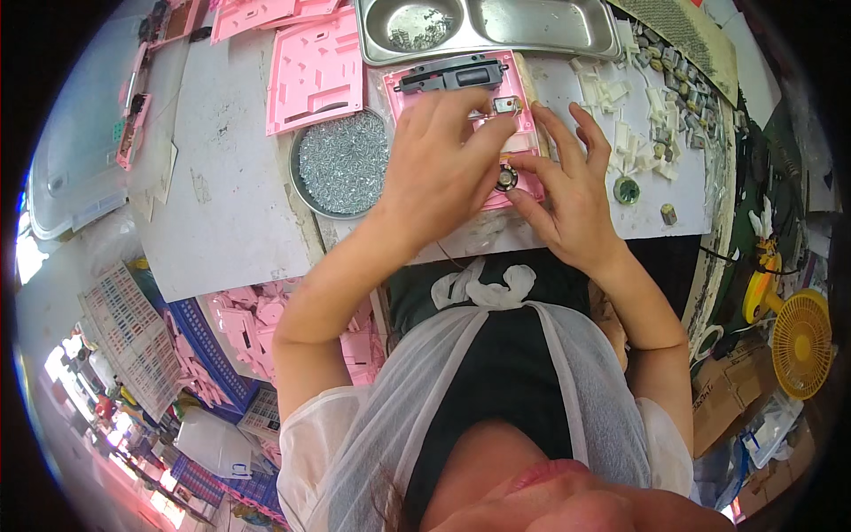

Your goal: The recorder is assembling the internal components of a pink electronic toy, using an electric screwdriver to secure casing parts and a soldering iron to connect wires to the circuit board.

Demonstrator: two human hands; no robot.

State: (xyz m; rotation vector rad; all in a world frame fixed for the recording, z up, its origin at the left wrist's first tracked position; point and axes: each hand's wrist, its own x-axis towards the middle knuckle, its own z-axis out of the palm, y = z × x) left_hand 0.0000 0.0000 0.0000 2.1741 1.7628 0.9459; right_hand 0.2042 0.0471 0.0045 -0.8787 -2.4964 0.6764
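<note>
A pink plastic housing lies in front of me with a dark grey long part fitted at its far end. My left hand rests over its left half, thumb and forefinger closed together beside a small metal-cased part; what they pinch is hidden. At the near right, a small round black part with a metallic centre sits on the housing. The thumb and forefinger of my right hand bracket that round part, while its other fingers spread apart along the housing's right edge.
A round bowl of small screws stands left of the housing, below pink panels. A steel compartment tray lies beyond. Small metal motors and white plastic pieces scatter rightward. A yellow fan is at far right.
</note>
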